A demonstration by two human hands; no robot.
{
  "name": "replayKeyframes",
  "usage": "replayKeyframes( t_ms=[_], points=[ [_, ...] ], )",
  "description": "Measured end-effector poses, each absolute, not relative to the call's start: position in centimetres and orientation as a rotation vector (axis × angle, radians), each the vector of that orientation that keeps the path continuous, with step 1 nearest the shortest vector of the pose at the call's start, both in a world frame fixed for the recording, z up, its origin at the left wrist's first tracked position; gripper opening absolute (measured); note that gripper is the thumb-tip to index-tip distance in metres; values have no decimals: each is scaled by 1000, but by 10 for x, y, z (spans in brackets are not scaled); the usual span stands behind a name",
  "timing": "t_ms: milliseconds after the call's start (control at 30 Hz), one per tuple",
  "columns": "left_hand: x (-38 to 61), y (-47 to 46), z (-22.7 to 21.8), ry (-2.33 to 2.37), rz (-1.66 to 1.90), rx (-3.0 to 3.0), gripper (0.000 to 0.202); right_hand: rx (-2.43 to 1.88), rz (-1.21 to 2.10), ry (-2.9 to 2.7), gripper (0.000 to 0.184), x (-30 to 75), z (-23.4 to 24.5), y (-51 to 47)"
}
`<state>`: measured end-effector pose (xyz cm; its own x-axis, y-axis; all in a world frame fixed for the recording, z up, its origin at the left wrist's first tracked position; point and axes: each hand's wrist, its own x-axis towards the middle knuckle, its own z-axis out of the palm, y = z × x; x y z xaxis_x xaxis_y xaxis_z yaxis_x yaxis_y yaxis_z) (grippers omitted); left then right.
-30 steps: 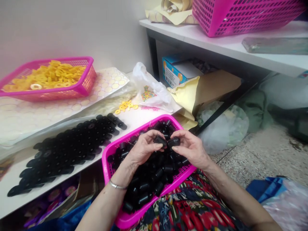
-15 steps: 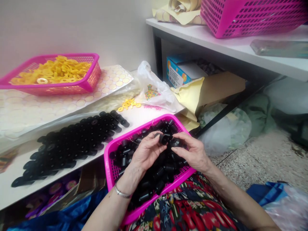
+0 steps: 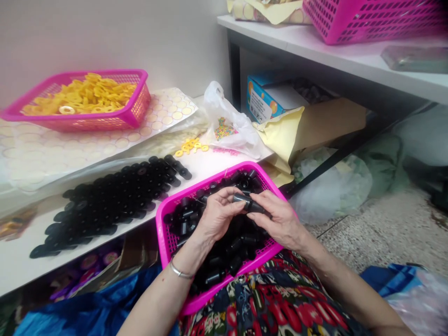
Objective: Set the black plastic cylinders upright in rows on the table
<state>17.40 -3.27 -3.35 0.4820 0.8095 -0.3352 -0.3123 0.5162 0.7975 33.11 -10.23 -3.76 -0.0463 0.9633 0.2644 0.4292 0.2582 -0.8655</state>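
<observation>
So it's a white table (image 3: 17, 273) along a grey wall (image 3: 140, 37), with a higher table (image 3: 266, 36) back right and speckled floor (image 3: 381, 233) below that. On the white table there's a big block of black parts (image 3: 108, 198) laid out in rows, some yellow rings (image 3: 192, 145), a plastic bag (image 3: 241, 123), and a pink tub (image 3: 115, 123) heaped with yellow stuff (image 3: 94, 93) on a printed sheet (image 3: 171, 112). A blue box (image 3: 261, 105) is tucked under the higher table.

Pink basket (image 3: 161, 235) of loose black parts (image 3: 213, 277) is right by the patterned clothes (image 3: 269, 298), and the work's happening just above it. Left hand (image 3: 219, 212) is closed on a black piece (image 3: 241, 198), right hand (image 3: 282, 221) is pinching a second piece (image 3: 256, 206), partly hidden. They meet end to end, can't tell if they're actually joined. Long axis runs crosswise, more or less lying flat, with the right end lower in view.
</observation>
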Motion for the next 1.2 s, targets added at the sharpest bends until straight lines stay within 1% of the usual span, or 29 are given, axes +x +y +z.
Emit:
replayKeyframes(
  t_ms=[133,167,200,333,433,533,600,667,767,867,933,1067,1200],
  points=[
    [179,-41,-36,796,732,776,35,-1346,809,-1453,61,326,-52,-104],
    [181,-43,-37,797,726,769,35,-1342,800,-1442,63,324,-55,-104],
    [181,-44,-37,800,728,752,35,-1334,771,-1462,60,323,-57,-103],
    [179,-39,-35,796,800,654,32,-1217,563,-1677,38,320,-54,-86],
    [168,-31,-28,808,954,689,36,-1146,568,-1831,30,315,-42,-48],
    [146,-28,-23,950,1152,816,37,-1257,572,-1998,20,298,-29,10],
    [128,-31,-24,1099,1233,868,31,-1372,479,-2214,22,278,-24,51],
    [108,-35,-28,1233,1257,901,26,-1377,467,-2312,24,255,-23,88],
    [79,-41,-38,1409,1283,959,24,-1406,461,-2400,29,222,-29,131],
    [51,-45,-47,1569,1326,1043,23,-1433,460,-2476,22,198,-42,161],
    [33,-46,-52,1650,1355,1074,23,-1433,469,-2525,18,190,-52,175],
    [8,-50,-62,1727,1367,1000,28,-1387,458,-2598,24,187,-67,193],
    [-4,-54,-71,1782,1382,946,30,-1339,375,-2641,28,189,-72,211]
  ],
)
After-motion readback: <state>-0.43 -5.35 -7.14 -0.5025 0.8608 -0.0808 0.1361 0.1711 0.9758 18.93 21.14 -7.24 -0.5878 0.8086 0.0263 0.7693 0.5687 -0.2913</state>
